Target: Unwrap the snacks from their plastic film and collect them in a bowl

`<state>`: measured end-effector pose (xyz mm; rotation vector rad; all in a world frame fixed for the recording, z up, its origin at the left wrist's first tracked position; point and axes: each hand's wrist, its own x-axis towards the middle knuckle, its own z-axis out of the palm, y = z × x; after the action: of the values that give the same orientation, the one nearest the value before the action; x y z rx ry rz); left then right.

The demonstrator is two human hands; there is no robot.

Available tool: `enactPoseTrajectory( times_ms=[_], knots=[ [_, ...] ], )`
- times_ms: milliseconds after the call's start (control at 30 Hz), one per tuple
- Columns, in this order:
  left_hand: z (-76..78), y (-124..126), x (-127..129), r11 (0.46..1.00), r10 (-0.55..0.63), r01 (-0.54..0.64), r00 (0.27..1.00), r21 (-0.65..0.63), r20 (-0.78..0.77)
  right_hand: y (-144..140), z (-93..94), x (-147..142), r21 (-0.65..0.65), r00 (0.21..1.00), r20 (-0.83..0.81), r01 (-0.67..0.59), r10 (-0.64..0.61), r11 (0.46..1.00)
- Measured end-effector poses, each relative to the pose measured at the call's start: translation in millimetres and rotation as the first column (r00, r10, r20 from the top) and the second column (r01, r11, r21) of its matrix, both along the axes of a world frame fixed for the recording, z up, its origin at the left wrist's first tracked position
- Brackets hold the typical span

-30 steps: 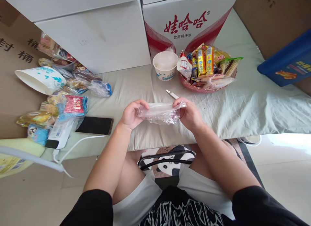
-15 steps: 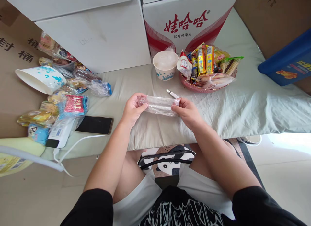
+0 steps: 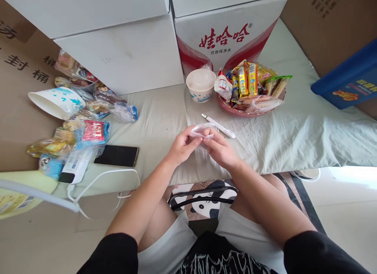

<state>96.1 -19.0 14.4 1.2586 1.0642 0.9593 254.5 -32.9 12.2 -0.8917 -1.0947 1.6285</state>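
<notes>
Between my two hands is a clear plastic bag [image 3: 200,129], bunched up and partly covered by my fingers. My left hand [image 3: 185,145] pinches its left side, and my right hand [image 3: 220,149] grips the right side, the fingertips almost meeting. Just beyond my right hand lies a slim white craft knife or similar cutter [image 3: 220,126] on the cloth. Farther back stands a paper tub [image 3: 201,95] with blue prints and clear plastic in its mouth. Beside it a pink basket [image 3: 241,111] is heaped with wrapped snacks [image 3: 247,79].
A pale cloth [image 3: 159,109] covers the surface. White cartons [image 3: 123,58] stand at the back. To the left are a phone [image 3: 117,155], a white power bank [image 3: 75,164] with a cable, a tipped paper tub [image 3: 59,103] and packaged snacks [image 3: 92,130]. A blue box [image 3: 347,81] stands right.
My hands have come together, folding the bag that was stretched flat between them into a smaller bundle. More of the white cutter now shows. The view has tilted slightly.
</notes>
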Motion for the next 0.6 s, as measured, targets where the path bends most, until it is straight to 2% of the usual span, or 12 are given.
enactPoseTrajectory(
  times_ms=[67,167,267,367,433,467,500,567,600],
  knots=[
    [-0.9,0,-1,0.998,0.05,-0.047,0.996,0.047,-0.067,2,-3.0,-1,-0.049,0.999,-0.039,-0.005,0.003,0.999],
    [-0.4,7,-8,0.96,0.242,-0.217,0.961,0.178,-0.133,7,-3.9,1,-0.112,0.998,0.023,0.056,-0.054,0.992],
    [8.5,25,-10,0.86,0.469,-0.401,0.865,0.316,-0.177,12,-0.4,5,-0.239,0.992,0.084,0.112,-0.094,0.965],
    [30.3,57,-1,0.718,0.662,-0.522,0.717,0.46,-0.218,16,2.9,7,-0.303,0.99,0.114,0.118,-0.087,0.946],
    [49.8,83,11,0.679,0.694,-0.529,0.687,0.509,-0.213,19,3.7,8,-0.304,0.99,0.114,0.114,-0.082,0.946],
    [59.8,97,18,0.681,0.687,-0.491,0.685,0.543,-0.242,20,3.8,8,-0.301,0.991,0.11,0.11,-0.08,0.947],
    [69.3,111,26,0.66,0.697,-0.459,0.67,0.595,-0.256,21,3.7,9,-0.299,0.992,0.105,0.105,-0.076,0.948],
    [84.8,138,40,0.655,0.686,-0.354,0.65,0.668,-0.328,22,3.3,10,-0.288,0.992,0.104,0.093,-0.065,0.953],
    [90.3,149,47,0.671,0.664,-0.27,0.632,0.69,-0.399,23,3.2,12,-0.275,0.992,0.114,0.086,-0.057,0.958]
  ],
)
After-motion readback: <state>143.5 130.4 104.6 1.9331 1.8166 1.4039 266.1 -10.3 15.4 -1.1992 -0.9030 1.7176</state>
